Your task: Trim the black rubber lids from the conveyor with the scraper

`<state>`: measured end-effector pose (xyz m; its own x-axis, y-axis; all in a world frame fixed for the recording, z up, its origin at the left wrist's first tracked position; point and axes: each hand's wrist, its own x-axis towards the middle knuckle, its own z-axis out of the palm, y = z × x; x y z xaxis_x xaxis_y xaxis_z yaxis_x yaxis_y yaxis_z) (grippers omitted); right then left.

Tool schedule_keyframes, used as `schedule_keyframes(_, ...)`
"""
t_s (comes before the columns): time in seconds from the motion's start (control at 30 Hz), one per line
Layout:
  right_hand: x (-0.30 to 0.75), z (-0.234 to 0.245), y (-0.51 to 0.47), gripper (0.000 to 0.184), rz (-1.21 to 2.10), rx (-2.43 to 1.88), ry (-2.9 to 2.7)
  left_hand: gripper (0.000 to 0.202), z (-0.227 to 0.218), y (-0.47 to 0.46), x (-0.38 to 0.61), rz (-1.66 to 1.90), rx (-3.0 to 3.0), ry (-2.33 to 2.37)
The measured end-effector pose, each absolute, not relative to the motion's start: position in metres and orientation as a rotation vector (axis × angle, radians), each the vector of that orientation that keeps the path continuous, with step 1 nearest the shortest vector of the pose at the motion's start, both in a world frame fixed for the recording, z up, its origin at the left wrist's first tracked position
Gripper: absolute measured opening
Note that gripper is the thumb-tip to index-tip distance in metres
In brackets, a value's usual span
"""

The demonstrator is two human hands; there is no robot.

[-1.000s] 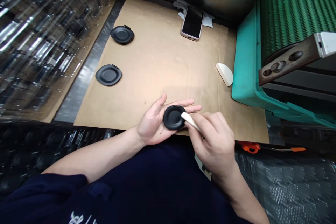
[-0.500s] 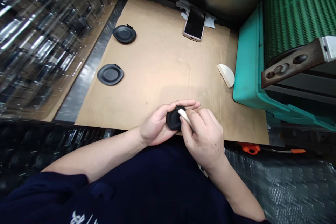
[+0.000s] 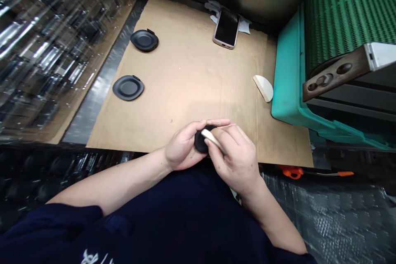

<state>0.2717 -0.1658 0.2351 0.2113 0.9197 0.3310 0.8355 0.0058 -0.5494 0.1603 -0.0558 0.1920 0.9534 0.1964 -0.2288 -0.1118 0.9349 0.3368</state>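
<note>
My left hand (image 3: 185, 146) cradles a small black round part (image 3: 201, 142), thumb on one side and fingers curved around the far side. My right hand (image 3: 235, 152) pinches a white, flat-edged piece (image 3: 212, 137), its tip against the face of the black part. The right fingers cover the rest of the white piece and some of the black part. Two similar black dished parts lie on the cardboard at the left, one farther back (image 3: 144, 40) and one nearer (image 3: 128, 88). A white half-round piece (image 3: 264, 88) rests at the right.
Cardboard (image 3: 192, 82) covers the bench. At the back a phone (image 3: 227, 28) lies on a whitish cloth (image 3: 244, 24). A teal bin (image 3: 287, 66) and green conveyor belt (image 3: 349, 12) stand right. An orange-handled tool (image 3: 291, 171) lies past the cardboard's front edge. Plastic-wrapped trays (image 3: 55, 49) fill the left.
The white piece in my right hand has moved left across the black part's face. My left hand still holds the black part. The whole view has shifted slightly.
</note>
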Motion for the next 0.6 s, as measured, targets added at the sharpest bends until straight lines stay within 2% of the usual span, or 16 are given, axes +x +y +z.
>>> schedule_keyframes(0.07, 0.274, 0.237, -0.169, 0.015, 0.196, -1.793, -1.57, 0.055, 0.194, -0.055, 0.16, 0.171, 0.287, 0.256)
schedule_keyframes(0.23, 0.287, 0.239, -0.186, 0.015, -0.007, -1.939, -1.389, 0.065, 0.199, -0.055, 0.161, 0.21, 0.251, 0.256)
schedule_keyframes(0.43, 0.277, 0.237, -0.18, 0.012, 0.104, -1.948, -1.634, 0.066, 0.194, -0.054, 0.159, 0.178, 0.263, 0.236)
schedule_keyframes(0.6, 0.271, 0.232, -0.162, 0.015, -0.012, -1.926, -1.771, 0.048, 0.192, -0.056, 0.16, 0.195, 0.314, 0.28)
